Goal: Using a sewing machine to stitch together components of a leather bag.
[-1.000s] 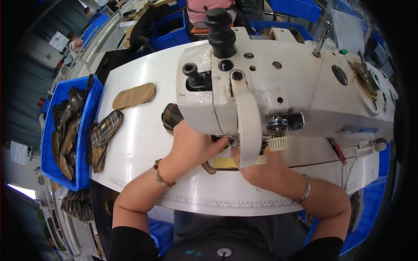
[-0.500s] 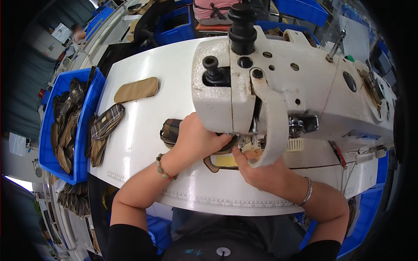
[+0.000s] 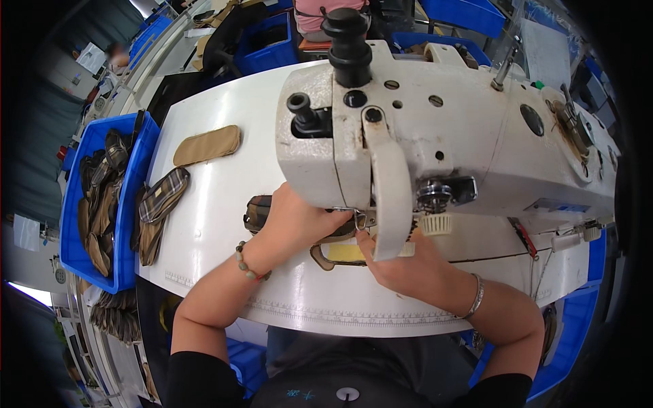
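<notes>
A dark plaid fabric piece (image 3: pixel 257 213) lies under the head of a white sewing machine (image 3: pixel 449 129). My left hand (image 3: pixel 294 221) is closed on this piece, thumb and fingertips close to the presser foot (image 3: pixel 360 219). From the other side my right hand (image 3: pixel 401 266) pinches the same work at its near edge; the machine's curved white lever (image 3: pixel 390 197) hides some of its fingers. Just in front of the work, a yellow patch (image 3: pixel 345 253) and a curved tan-edged shape (image 3: pixel 322 258) show on the table.
On the white table (image 3: pixel 224 272) lie a tan oval pad (image 3: pixel 207 145) and plaid pouch-like pieces (image 3: pixel 164 195). A blue bin (image 3: pixel 126 251) of similar pieces stands at the left. Red-handled snips (image 3: pixel 524 234) lie right of the machine. A ruler strip (image 3: pixel 326 316) follows the near edge.
My view has shifted slightly, so the machine head appears further left. Both hands stay by the presser foot; more of my right fingers is now behind the lever.
</notes>
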Available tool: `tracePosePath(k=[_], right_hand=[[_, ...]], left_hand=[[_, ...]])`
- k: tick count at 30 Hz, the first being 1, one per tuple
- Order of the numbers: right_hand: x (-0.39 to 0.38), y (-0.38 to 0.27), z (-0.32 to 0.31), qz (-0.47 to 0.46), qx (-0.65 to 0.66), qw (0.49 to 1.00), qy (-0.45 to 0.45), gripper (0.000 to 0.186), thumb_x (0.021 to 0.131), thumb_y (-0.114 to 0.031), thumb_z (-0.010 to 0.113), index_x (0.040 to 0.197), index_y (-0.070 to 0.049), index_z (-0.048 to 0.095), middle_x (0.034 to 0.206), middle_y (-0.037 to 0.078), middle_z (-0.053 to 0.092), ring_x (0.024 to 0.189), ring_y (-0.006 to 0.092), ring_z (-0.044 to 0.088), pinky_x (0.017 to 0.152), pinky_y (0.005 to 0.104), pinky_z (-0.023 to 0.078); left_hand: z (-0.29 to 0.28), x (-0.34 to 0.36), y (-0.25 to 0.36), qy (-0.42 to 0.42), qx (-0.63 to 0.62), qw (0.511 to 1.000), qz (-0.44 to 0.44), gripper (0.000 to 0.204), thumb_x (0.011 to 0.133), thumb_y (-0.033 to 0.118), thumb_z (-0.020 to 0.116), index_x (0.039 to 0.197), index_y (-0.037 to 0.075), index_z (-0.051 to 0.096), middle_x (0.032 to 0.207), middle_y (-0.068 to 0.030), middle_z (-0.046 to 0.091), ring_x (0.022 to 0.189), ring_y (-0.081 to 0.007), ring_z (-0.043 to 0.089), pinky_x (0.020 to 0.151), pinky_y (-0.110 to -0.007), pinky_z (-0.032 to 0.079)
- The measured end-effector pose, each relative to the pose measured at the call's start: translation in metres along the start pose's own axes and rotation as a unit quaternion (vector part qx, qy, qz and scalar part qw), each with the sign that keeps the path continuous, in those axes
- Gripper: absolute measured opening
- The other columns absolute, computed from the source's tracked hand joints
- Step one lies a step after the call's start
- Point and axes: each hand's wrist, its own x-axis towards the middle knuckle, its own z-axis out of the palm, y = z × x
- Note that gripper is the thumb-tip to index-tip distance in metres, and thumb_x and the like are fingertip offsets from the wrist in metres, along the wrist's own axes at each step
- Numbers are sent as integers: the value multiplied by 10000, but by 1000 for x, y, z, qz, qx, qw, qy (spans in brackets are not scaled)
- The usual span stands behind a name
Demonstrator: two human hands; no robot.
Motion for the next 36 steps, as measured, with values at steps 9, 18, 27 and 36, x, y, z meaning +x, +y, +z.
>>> tracePosePath(k=[9, 18, 27, 36], right_hand=[[1, 4, 0, 27, 41, 999, -12, 292, 837, -75, 635, 1109, 14, 691, 553, 43, 556, 473, 223, 594, 439, 378, 470], [1, 3, 14, 50, 44, 997, 29, 180, 856, -73, 631, 1010, -9, 699, 586, 62, 600, 478, 236, 617, 434, 373, 474], [4, 3, 4, 63, 65, 996, 5, 103, 836, -97, 646, 886, -27, 701, 598, 62, 604, 502, 237, 627, 454, 388, 487], [3, 5, 3, 97, 50, 994, 3, 94, 808, -132, 682, 859, -60, 714, 614, 54, 612, 527, 240, 638, 469, 378, 494]], left_hand=[[-54, -5, 33, -175, 88, 980, -41, 208, 771, 252, 807, 864, 94, 707, 738, -48, 682, 776, -278, 675, 755, -400, 502], [-33, -23, 39, -112, 198, 971, 70, 230, 713, 161, 763, 898, 108, 636, 869, -35, 628, 719, -230, 656, 640, -345, 513], [-5, -29, 28, 51, 241, 936, 253, 199, 699, 154, 671, 889, 118, 628, 827, 10, 528, 546, -93, 534, 481, -242, 456], [-6, -30, 30, 36, 224, 950, 215, 285, 708, 113, 679, 989, 74, 709, 816, 1, 529, 514, -93, 523, 453, -239, 448]])
